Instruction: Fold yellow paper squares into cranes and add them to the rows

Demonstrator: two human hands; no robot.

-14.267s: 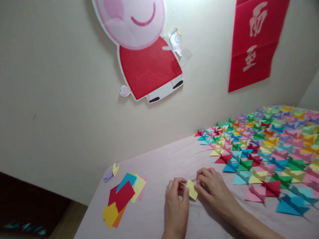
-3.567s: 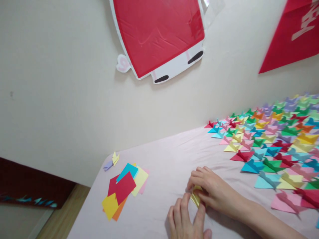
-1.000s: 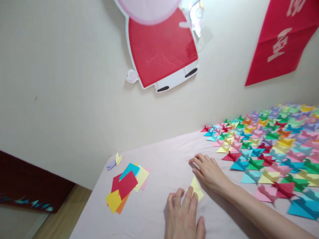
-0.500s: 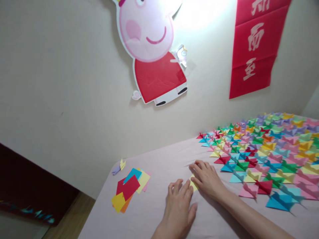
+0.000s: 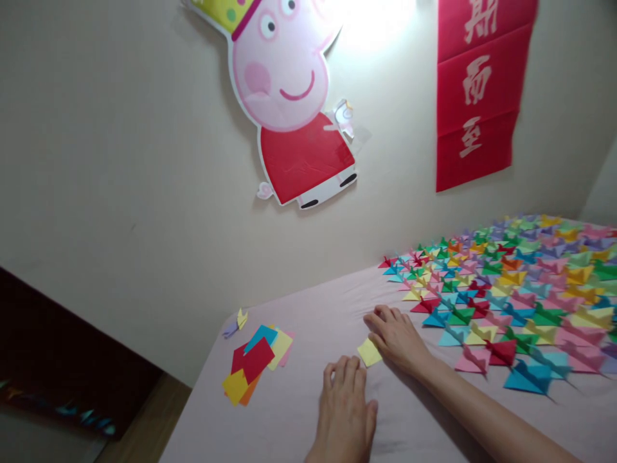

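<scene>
A small folded yellow paper [image 5: 369, 352] lies flat on the pale pink sheet [image 5: 308, 321]. My right hand [image 5: 396, 335] rests on the sheet with its fingers stretched flat, its thumb side touching the paper's right edge. My left hand [image 5: 344, 406] lies palm down just below and left of the paper, fingers extended, holding nothing. A pile of loose coloured paper squares [image 5: 255, 363] sits to the left of both hands.
Rows of several folded paper cranes [image 5: 511, 302] in many colours cover the right half of the sheet. Two small folded pieces [image 5: 237, 320] lie near the sheet's far left corner. A cartoon pig cutout [image 5: 289, 103] and a red banner [image 5: 477, 90] hang on the wall.
Both hands have flattened and lifted off the yellow paper, which now shows between them. The camera has tilted upward, revealing more of the wall.
</scene>
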